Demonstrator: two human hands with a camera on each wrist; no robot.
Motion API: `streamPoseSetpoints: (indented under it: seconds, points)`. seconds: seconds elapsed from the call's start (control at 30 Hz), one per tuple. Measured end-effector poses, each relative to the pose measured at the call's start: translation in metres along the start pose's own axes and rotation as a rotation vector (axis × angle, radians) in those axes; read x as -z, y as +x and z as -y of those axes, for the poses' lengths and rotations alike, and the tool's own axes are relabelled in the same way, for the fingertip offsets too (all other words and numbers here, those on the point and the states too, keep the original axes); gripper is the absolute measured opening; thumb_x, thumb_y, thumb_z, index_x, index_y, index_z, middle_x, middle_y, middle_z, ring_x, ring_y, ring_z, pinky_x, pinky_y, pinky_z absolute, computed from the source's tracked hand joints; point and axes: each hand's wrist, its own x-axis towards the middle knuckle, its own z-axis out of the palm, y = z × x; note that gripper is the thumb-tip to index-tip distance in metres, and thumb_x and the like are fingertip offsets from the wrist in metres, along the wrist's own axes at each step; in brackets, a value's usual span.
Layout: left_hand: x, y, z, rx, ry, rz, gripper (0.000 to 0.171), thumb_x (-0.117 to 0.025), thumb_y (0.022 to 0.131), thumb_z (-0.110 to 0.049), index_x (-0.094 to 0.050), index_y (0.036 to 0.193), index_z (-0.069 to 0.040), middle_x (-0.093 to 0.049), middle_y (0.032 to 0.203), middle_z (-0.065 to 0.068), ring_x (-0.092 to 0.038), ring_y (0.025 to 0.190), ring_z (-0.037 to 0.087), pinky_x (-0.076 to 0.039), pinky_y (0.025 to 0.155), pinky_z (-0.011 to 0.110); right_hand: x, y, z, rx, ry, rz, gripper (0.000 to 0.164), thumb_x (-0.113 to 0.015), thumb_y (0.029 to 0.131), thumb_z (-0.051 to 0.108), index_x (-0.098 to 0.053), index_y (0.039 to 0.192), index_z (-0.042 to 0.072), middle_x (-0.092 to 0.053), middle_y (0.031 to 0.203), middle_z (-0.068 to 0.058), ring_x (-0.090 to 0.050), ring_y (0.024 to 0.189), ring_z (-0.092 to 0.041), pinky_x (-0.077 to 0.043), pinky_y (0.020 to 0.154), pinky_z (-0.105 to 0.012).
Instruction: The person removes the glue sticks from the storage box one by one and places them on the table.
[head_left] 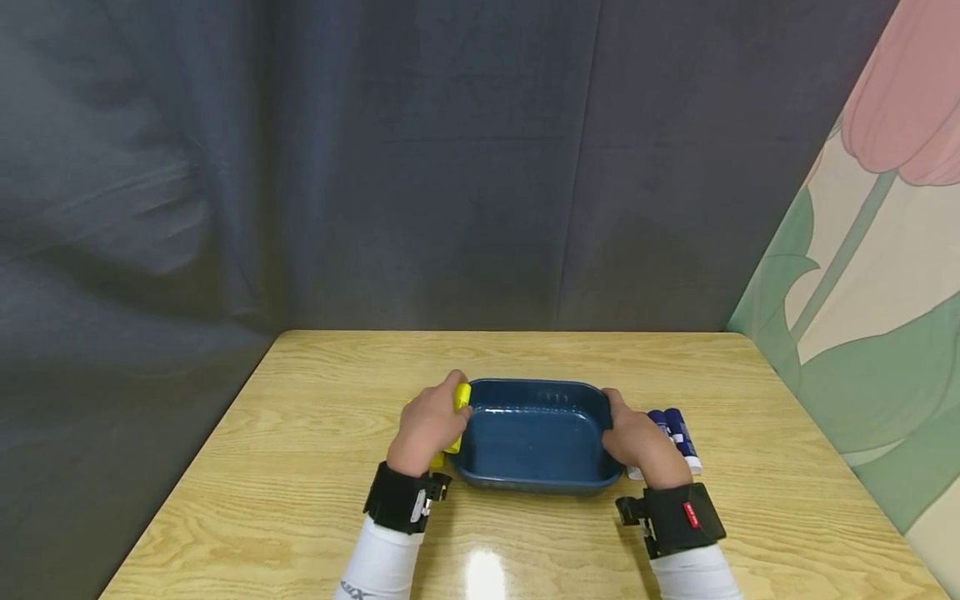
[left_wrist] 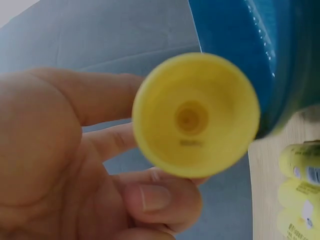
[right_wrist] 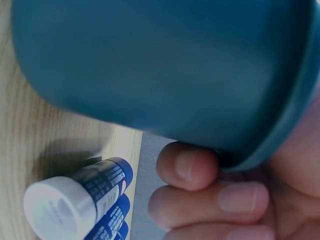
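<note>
A deep blue rectangular baking dish (head_left: pixel 536 442) with rounded corners sits in the middle, and its inside shows nothing in it. At its left end my left hand (head_left: pixel 430 421) holds a yellow glue stick (head_left: pixel 463 396) against or just beside the rim. The left wrist view shows the round hollow end of this glue stick (left_wrist: pixel 197 115), with fingers around it. On the opposite side my right hand (head_left: pixel 637 437) grips the dish's right rim, its fingertips (right_wrist: pixel 187 167) curled under the lip. Whether the dish is slightly raised I cannot tell.
Several more yellow glue sticks (left_wrist: pixel 300 167) lie side by side left of the dish, mostly hidden by my left hand in the head view. To the right lie blue glue sticks (head_left: pixel 681 433) with white ends. The wooden table (head_left: pixel 337 375) meets a dark curtain (head_left: pixel 450 208) behind.
</note>
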Motion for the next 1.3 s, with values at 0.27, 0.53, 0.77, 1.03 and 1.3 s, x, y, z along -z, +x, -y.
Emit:
streamPoseSetpoints:
  seconds: [0.27,0.53,0.77,1.03,1.3]
  points:
    - [0.009,0.001,0.010,0.013,-0.016,-0.018,0.039,-0.061,0.087,-0.024,-0.047,0.123,-0.018,-0.063,0.091,0.011,-0.052,0.062,0.020,-0.044,0.052,0.035,0.001,-0.001,-0.001,0.002,0.002,-0.003,0.069,-0.042,0.083,0.001,-0.009,0.144,0.006,-0.045,0.062,-0.009,-0.048,0.047,-0.020,-0.038,0.047,-0.032]
    - [0.017,0.005,0.030,0.076,-0.024,-0.023,0.039,-0.057,0.089,-0.023,-0.045,0.126,-0.019,-0.063,0.098,0.013,-0.054,0.071,0.023,-0.046,0.060,0.040,0.001,-0.001,-0.002,-0.002,0.000,-0.002,0.069,-0.043,0.084,0.001,-0.009,0.144,0.005,-0.049,0.066,-0.011,-0.050,0.050,-0.021,-0.039,0.048,-0.033]
    - [0.021,0.009,0.052,0.156,-0.070,-0.005,0.041,-0.054,0.091,-0.024,-0.041,0.130,-0.019,-0.062,0.103,0.015,-0.053,0.072,0.024,-0.044,0.058,0.037,0.001,-0.001,-0.003,-0.005,-0.001,-0.005,0.069,-0.043,0.084,0.002,-0.009,0.144,0.006,-0.049,0.065,-0.011,-0.050,0.050,-0.021,-0.039,0.048,-0.033]
    - [0.019,0.011,0.078,0.225,-0.131,0.019,0.044,-0.049,0.093,-0.025,-0.038,0.135,-0.016,-0.059,0.111,0.018,-0.052,0.064,0.024,-0.037,0.049,0.032,0.002,-0.002,-0.005,-0.007,0.000,-0.006,0.068,-0.043,0.084,0.001,-0.009,0.144,0.005,-0.048,0.066,-0.011,-0.050,0.049,-0.021,-0.039,0.048,-0.033]
    - [0.012,0.016,0.100,0.262,-0.133,0.049,0.044,-0.049,0.093,-0.023,-0.037,0.135,-0.012,-0.057,0.112,0.019,-0.051,0.065,0.025,-0.037,0.051,0.034,0.001,-0.001,-0.004,-0.002,0.009,-0.015,0.069,-0.042,0.084,0.001,-0.010,0.144,0.006,-0.044,0.061,-0.007,-0.046,0.046,-0.019,-0.037,0.047,-0.032]
